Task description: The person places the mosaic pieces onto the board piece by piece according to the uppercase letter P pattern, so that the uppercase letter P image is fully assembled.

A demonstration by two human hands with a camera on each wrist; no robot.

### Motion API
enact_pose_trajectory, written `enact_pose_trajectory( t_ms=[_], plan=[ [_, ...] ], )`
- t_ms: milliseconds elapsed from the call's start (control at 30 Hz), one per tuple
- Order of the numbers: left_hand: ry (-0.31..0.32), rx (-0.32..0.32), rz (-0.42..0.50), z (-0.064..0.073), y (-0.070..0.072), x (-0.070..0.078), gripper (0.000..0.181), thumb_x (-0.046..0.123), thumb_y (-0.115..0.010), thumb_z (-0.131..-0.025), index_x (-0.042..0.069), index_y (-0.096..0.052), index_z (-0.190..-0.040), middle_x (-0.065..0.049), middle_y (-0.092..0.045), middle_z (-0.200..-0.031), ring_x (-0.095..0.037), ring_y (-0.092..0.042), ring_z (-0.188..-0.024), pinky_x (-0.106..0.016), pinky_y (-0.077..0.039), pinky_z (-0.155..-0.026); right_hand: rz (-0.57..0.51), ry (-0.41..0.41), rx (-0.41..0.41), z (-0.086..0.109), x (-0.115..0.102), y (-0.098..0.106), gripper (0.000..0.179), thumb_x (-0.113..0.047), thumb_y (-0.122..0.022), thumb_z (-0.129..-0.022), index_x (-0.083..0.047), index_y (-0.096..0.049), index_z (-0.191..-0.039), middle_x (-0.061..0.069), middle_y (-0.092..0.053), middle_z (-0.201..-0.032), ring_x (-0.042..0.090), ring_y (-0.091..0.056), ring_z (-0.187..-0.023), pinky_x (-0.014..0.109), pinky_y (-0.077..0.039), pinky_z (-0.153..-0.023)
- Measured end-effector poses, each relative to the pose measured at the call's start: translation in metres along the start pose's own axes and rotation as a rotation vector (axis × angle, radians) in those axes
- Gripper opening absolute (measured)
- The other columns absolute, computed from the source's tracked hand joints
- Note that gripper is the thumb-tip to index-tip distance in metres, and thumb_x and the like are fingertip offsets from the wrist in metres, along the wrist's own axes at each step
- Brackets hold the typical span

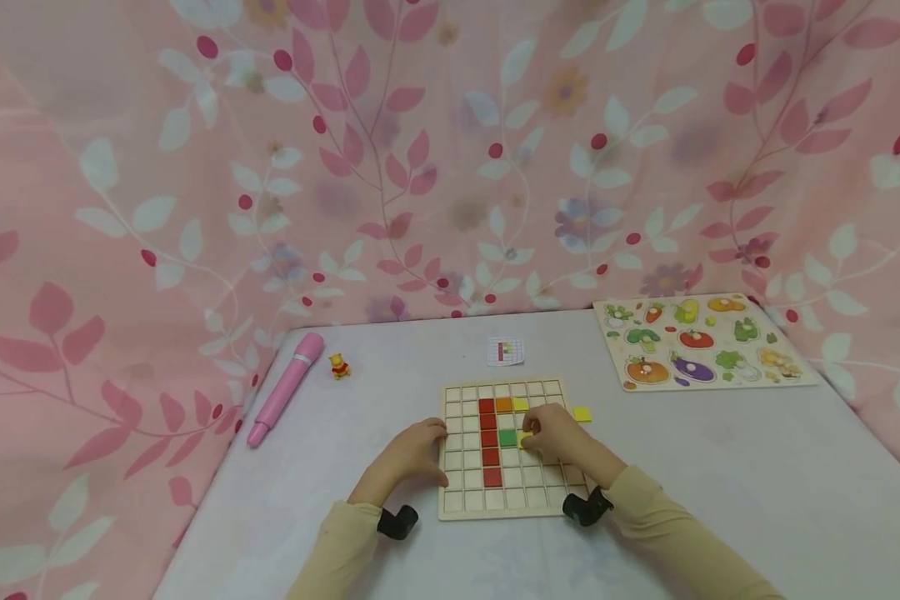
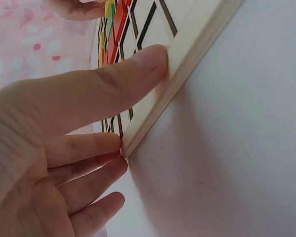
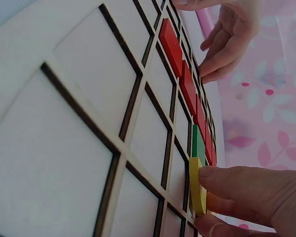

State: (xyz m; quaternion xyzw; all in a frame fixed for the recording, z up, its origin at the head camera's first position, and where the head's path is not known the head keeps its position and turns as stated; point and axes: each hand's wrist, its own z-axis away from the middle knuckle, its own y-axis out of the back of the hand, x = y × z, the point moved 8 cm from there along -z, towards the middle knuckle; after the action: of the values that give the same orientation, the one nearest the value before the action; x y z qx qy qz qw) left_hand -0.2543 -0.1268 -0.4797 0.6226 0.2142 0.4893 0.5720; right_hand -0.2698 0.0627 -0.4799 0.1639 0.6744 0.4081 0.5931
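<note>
A wooden grid board (image 1: 472, 502) lies on the table. My left hand (image 1: 407, 454) is at its left edge; in the left wrist view the thumb (image 2: 150, 59) rests on the rim and extended fingers touch its side. My right hand (image 1: 558, 435) pinches a yellow tile (image 3: 197, 185) between thumb and fingers, beside a green tile (image 1: 507, 437). In the right wrist view the yellow tile stands slightly tilted in or over its cell. Several red tiles (image 1: 491, 437) form a column, with an orange tile (image 1: 504, 404) and another yellow tile (image 1: 521, 403) beside the top one.
A loose yellow tile (image 1: 582, 414) lies right of the board. Behind it is a small pattern card (image 1: 505, 351). A vegetable puzzle board (image 1: 705, 342) sits back right; a pink microphone-like stick (image 1: 285, 392) and a small bear figure (image 1: 339, 367) lie left.
</note>
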Motion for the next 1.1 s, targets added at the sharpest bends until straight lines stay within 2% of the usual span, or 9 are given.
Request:
enact_pose_trajectory(
  t_ms=[300, 567, 700, 833, 900, 1033, 1100],
  plan=[
    [0.021, -0.007, 0.006, 0.0, 0.0, 0.0, 0.073, 0.027, -0.086, -0.053, -0.004, -0.057, -0.112, -0.011, -0.05, -0.122, -0.027, -0.045, -0.113, -0.035, -0.036, -0.094, 0.086, 0.035, 0.013, -0.006, -0.004, 0.001, 0.009, -0.003, -0.071, -0.073, -0.005, -0.062, -0.072, -0.001, -0.048, -0.063, 0.013, -0.043, -0.06, 0.027, -0.04, -0.053],
    [-0.003, 0.006, -0.002, 0.001, 0.002, 0.002, 0.072, 0.027, -0.086, -0.053, -0.004, -0.058, -0.111, -0.011, -0.051, -0.12, -0.026, -0.047, -0.111, -0.035, -0.038, -0.093, 0.132, 0.082, -0.02, -0.008, -0.003, -0.008, 0.019, -0.017, -0.077, -0.07, -0.007, -0.063, -0.079, -0.001, -0.047, -0.068, 0.014, -0.043, -0.063, 0.027, -0.039, -0.054],
    [0.001, 0.005, -0.001, 0.001, 0.002, 0.001, 0.072, 0.027, -0.086, -0.053, -0.004, -0.058, -0.111, -0.011, -0.051, -0.12, -0.027, -0.047, -0.111, -0.035, -0.038, -0.093, 0.142, 0.068, -0.001, -0.008, -0.002, -0.007, 0.018, -0.014, -0.077, -0.069, -0.007, -0.063, -0.078, 0.001, -0.046, -0.07, 0.015, -0.043, -0.064, 0.029, -0.04, -0.056],
    [0.002, 0.006, -0.001, 0.0, 0.001, 0.001, 0.072, 0.027, -0.086, -0.053, -0.004, -0.058, -0.111, -0.011, -0.051, -0.12, -0.027, -0.047, -0.111, -0.035, -0.037, -0.094, 0.141, 0.091, -0.012, -0.006, -0.004, -0.005, 0.018, -0.014, -0.076, -0.07, -0.006, -0.063, -0.079, 0.001, -0.047, -0.072, 0.015, -0.043, -0.066, 0.03, -0.041, -0.058],
    [0.001, 0.003, -0.002, 0.0, 0.001, 0.002, 0.072, 0.027, -0.086, -0.053, -0.004, -0.058, -0.112, -0.011, -0.051, -0.12, -0.027, -0.047, -0.111, -0.034, -0.037, -0.094, 0.154, 0.127, -0.007, -0.005, -0.003, -0.001, 0.019, -0.015, -0.075, -0.071, -0.006, -0.063, -0.082, 0.001, -0.049, -0.075, 0.015, -0.045, -0.068, 0.03, -0.043, -0.06],
    [0.003, 0.003, -0.009, 0.0, 0.0, 0.001, 0.073, 0.028, -0.086, -0.053, -0.004, -0.057, -0.112, -0.011, -0.051, -0.121, -0.026, -0.046, -0.112, -0.034, -0.037, -0.094, 0.186, 0.213, 0.058, -0.002, 0.003, 0.018, 0.023, -0.014, -0.073, -0.073, -0.002, -0.062, -0.089, 0.004, -0.053, -0.082, 0.02, -0.052, -0.074, 0.033, -0.048, -0.065],
    [0.007, 0.005, -0.009, 0.0, 0.001, 0.001, 0.073, 0.027, -0.086, -0.053, -0.004, -0.057, -0.112, -0.011, -0.051, -0.12, -0.026, -0.046, -0.112, -0.034, -0.037, -0.094, 0.198, 0.216, 0.08, -0.002, 0.008, 0.03, 0.023, -0.012, -0.073, -0.073, 0.0, -0.062, -0.09, 0.006, -0.054, -0.084, 0.022, -0.054, -0.076, 0.035, -0.048, -0.067]
  ],
)
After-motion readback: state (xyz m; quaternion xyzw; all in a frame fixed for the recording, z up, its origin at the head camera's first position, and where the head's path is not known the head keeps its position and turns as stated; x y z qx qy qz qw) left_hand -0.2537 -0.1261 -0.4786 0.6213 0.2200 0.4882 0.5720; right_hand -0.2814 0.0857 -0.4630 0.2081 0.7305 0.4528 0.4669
